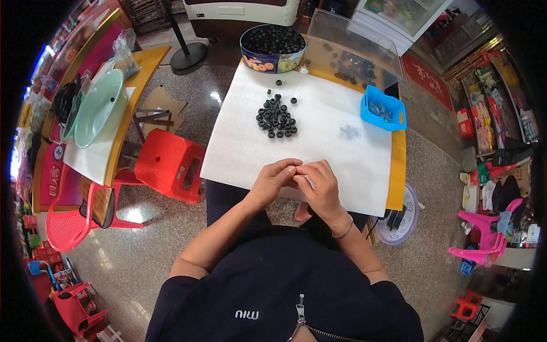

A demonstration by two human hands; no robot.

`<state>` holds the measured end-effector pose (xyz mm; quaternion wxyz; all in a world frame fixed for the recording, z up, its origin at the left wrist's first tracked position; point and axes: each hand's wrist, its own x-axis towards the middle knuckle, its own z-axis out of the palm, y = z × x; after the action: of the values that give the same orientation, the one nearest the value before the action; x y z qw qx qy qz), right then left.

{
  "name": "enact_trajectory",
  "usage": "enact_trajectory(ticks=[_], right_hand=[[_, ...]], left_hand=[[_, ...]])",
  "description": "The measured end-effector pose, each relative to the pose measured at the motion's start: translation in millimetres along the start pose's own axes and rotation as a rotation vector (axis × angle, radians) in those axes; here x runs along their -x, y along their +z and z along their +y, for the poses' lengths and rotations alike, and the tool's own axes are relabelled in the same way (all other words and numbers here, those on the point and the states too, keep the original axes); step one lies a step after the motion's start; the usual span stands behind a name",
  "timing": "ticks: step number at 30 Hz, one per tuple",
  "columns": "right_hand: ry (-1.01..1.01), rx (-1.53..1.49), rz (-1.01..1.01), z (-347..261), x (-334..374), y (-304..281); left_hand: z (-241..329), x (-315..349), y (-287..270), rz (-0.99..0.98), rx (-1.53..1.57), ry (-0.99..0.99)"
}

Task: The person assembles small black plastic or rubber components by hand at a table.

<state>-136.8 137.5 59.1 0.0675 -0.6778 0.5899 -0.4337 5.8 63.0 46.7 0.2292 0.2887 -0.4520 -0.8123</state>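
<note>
My left hand (pixel 276 180) and my right hand (pixel 321 185) meet above the near edge of a white foam sheet (pixel 239 154) on the table. Fingers of both are closed and pressed together at the tips; whatever they pinch is hidden or too small to make out. Beyond them lies a loose pile of small black ring-shaped parts (pixel 276 118), with a few strays farther off. To the right of that pile, a scatter of tiny clear or silvery pieces (pixel 349 132) rests on the sheet. A blue plastic basket (pixel 370 118) holds more such tiny pieces.
An oval tin (pixel 262 61) full of black parts stands at the table's far edge. Beside it is a clear plastic box (pixel 350 43) with dark parts inside. Left of the table are a red stool (pixel 162 159) and a side table with a green basin (pixel 98 117).
</note>
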Motion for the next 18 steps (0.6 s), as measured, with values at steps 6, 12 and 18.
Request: enact_trajectory(ticks=[6,12,18], right_hand=[[0.662,-0.773,0.107,-7.0,4.4,19.6],[0.624,-0.654,0.067,-15.9,4.1,33.8],[0.660,-0.700,0.007,-25.3,-8.3,14.0]], left_hand=[[-9.4,-1.0,9.5,-0.012,-0.031,0.054],[-24.5,-1.8,21.2,0.081,-0.050,0.136],[-9.2,-3.8,16.9,0.062,0.069,0.062]])
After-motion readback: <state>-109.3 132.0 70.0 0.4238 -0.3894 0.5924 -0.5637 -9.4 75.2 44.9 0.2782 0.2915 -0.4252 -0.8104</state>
